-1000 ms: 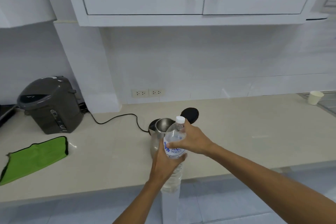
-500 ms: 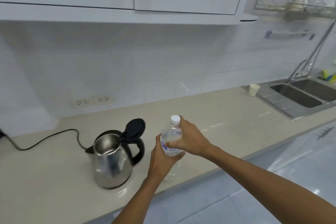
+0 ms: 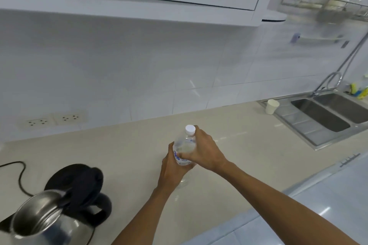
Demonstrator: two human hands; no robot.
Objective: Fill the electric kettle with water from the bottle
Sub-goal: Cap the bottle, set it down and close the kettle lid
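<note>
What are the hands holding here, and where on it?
Both hands hold the water bottle: left hand around the labelled body, right hand around the shoulder just below the white cap, which is on.

On the label of the water bottle (image 3: 184,150), blue print is seen, of which only the letters "WA" can be read; the rest is hidden by fingers. No other text is legible.

View swung right; kettle (image 3: 47,219) now at lower left, sink (image 3: 326,113) fully in sight
</note>
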